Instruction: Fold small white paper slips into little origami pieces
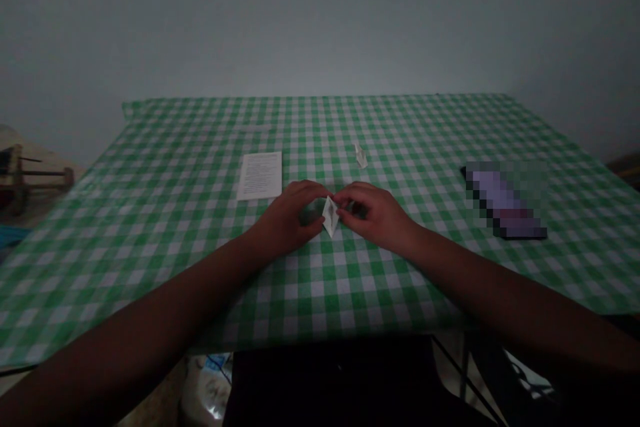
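While between two hands [285, 221] [379, 215], one paper [331, 216]

Green-white checked tablecloth [150, 227]; white folded paper [331, 216]

Dim, underexposed head view with a cool grey cast, green-and-white checked tablecloth [150, 227] evenly and softly lit, forearms nearly black silhouettes near the bottom edge, wide-angle bowing at the borders, one pixelated rectangular patch [505, 203] at right
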`<state>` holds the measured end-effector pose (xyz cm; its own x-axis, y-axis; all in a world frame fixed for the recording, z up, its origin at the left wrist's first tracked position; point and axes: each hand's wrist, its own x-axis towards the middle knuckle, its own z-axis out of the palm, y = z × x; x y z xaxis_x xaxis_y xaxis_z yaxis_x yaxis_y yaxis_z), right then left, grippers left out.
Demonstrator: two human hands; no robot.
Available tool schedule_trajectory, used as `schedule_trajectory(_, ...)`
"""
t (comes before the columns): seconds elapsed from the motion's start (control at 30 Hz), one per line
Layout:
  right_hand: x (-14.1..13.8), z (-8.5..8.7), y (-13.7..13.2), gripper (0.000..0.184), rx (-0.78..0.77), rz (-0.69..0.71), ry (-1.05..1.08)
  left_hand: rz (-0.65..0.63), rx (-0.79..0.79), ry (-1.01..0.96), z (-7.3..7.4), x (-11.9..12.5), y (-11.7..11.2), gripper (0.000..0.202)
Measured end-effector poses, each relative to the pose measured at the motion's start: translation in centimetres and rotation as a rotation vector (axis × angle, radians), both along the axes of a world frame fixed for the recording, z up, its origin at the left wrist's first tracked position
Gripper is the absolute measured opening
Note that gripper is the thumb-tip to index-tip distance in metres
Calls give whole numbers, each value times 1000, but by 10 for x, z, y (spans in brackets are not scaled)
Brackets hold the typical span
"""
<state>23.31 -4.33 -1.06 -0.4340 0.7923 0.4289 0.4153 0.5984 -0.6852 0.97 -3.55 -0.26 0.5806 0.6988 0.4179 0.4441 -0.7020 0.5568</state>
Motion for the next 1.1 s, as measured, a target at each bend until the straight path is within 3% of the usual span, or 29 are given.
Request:
schedule_trajectory(0.2,3,4,-1,18,92,2,-61,16,95,50,-5,-2,1,36)
schedule_trajectory(0.57,-6,2,-5,7,63,-54,-128,52,34,120,-2,8,-3,25)
schedule_trajectory(0.83,-9,3,-4,12,48,-138,-197,126,49,157,-7,8,-1,19)
schedule_trajectory(1.1,-2,2,0,4,180,-31,-224,41,-3,115,-2,4,4,16)
